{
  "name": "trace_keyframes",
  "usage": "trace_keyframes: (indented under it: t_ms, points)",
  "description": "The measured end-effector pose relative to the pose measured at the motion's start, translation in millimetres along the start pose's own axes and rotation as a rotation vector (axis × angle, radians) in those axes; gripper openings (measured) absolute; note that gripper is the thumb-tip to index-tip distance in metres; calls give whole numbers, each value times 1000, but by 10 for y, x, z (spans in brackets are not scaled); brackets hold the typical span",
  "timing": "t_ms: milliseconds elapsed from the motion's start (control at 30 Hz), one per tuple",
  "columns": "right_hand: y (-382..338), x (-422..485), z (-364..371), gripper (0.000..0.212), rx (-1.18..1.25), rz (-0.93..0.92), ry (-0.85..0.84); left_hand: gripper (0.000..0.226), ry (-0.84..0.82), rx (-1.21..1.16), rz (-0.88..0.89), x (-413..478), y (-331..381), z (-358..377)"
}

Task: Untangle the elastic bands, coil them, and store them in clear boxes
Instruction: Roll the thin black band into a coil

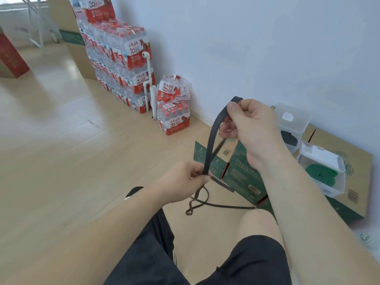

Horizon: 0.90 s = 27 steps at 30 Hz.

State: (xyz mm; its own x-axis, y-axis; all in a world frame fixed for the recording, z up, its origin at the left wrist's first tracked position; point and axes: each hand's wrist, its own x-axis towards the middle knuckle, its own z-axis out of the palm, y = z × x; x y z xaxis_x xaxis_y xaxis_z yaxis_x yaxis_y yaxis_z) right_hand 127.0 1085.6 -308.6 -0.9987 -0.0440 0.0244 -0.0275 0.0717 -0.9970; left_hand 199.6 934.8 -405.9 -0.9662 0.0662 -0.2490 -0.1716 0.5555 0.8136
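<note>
A seated person, seen from above, holds a long flat black elastic band (211, 138) between both hands over a pale wood floor (61, 140). The right hand (255, 130), raised, pinches the band's folded top between thumb and curled fingers. The left hand (183, 182), lower, pinches the same strand, whose loose end trails in loops on the floor by the knees. To the right, on green-and-brown cardboard cartons (242, 171), sit two open clear plastic boxes: the farther box (296, 114) holds a dark coil (289, 137), the nearer box (337, 186) a green coiled band (320, 171). Shrink-wrapped packs of water bottles (123, 58) are stacked against the white wall.
</note>
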Motion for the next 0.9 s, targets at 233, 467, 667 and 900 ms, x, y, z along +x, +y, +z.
trace_keyframes:
  t_ms: [233, 467, 667, 900]
  points:
    - [547, -184, -188, 47, -284, 244, -236, 19, 234, -415, 83, 183, 729, -387]
    - [1017, -394, -147, 15, -367, 153, -76, 28, 158, -449, 47, 422, 944, -404]
    - [628, -267, -258, 15, 37, 164, -11, 33, 27, -322, -27, 244, 217, 8]
    - [418, -76, -339, 27, 224, 208, -1, 19, 36, 65, -120, 167, -300, 343]
